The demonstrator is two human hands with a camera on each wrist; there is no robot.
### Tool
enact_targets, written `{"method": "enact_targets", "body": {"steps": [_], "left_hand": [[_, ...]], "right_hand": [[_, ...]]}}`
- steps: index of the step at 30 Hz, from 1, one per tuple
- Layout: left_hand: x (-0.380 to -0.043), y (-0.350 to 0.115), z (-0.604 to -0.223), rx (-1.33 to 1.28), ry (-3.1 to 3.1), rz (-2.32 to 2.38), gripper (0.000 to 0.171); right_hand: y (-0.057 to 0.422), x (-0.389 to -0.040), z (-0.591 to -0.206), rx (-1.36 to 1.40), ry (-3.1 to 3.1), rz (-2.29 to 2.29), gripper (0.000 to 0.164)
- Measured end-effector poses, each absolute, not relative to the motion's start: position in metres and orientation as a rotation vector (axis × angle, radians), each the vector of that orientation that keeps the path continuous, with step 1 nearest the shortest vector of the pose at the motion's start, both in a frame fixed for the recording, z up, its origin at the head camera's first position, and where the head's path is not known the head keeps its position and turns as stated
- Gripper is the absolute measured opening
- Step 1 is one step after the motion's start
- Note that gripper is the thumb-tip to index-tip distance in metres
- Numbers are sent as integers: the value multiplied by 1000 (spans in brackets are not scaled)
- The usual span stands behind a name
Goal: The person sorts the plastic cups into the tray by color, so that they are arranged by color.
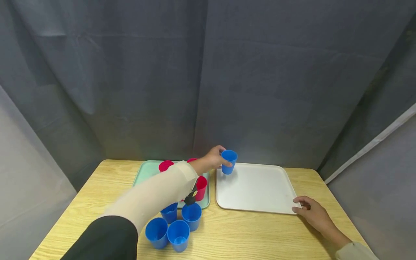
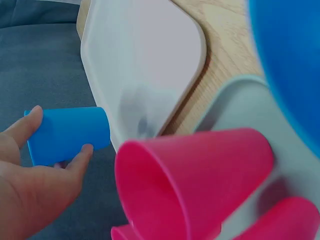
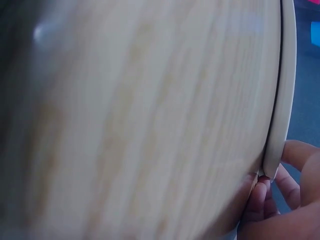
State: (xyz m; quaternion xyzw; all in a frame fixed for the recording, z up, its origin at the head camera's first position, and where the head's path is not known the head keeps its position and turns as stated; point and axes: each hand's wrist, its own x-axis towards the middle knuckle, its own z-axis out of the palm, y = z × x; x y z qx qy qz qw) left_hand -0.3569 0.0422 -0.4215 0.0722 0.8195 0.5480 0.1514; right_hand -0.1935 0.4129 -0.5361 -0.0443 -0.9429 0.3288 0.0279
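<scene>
My left hand (image 1: pixel 215 157) grips a blue cup (image 1: pixel 229 166) between thumb and fingers. The cup is upright above the far left corner of a white tray (image 1: pixel 260 189), and casts a shadow on it. In the left wrist view the same blue cup (image 2: pixel 70 134) appears sideways, with the thumb and fingers around its rim end. My right hand (image 1: pixel 314 216) pinches the tray's near right corner; in the right wrist view its fingers (image 3: pixel 295 152) lie about the tray's edge (image 3: pixel 280 130).
Left of the white tray lies a pale green tray (image 1: pixel 146 174) bearing several red cups (image 1: pixel 201 188), partly hidden under my left forearm. Several more blue cups (image 1: pixel 178 236) stand together on the wooden table (image 1: pixel 247 234) in front of it. A grey curtain (image 1: pixel 260 90) hangs behind the table.
</scene>
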Motion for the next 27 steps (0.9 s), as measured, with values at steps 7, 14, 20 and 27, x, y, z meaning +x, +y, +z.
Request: {"method": "enact_targets", "body": {"steps": [7,14,20,27], "left_hand": [[-364,60,-434,171,2423,1556,65],[-360,68,-439,82,2466,1570,63],[-359,71,-443,1,2508,1544,63],[-358,75,-447,-64,2520,1539,64]], "right_hand": [[412,-192,-537,-130,-2904,1008,39],[409,-193,-535,-126,-2903,1003,39],[407,-192,-533,-121,-2903,987,38],[407,-192,-533,-113,-2908,986,38]]}}
